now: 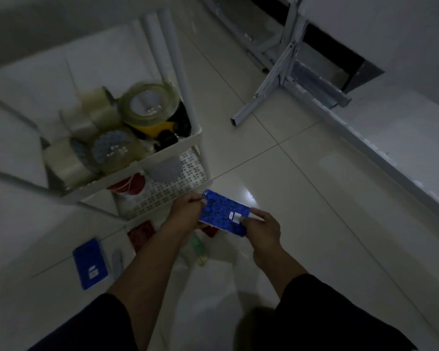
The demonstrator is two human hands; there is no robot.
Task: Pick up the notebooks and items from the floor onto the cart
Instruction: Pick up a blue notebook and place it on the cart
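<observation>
Dimly lit, two hands hold one blue patterned notebook [223, 216] just beside the white cart [147, 163]: the left hand [185, 211] grips its near-cart end, the right hand [264, 225] pinches the other end. A second blue notebook [91, 263] lies on the floor [302, 178], with a red notebook [142, 234] close by under the cart's edge. Several tape rolls [147, 102] fill the upper tray. Pale glossy tiles stretch open to the right, toward a metal frame [287, 79].

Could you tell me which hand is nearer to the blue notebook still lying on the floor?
Left. The left hand is up and right of the floor notebook; the right hand is farther right, across the held notebook.
</observation>
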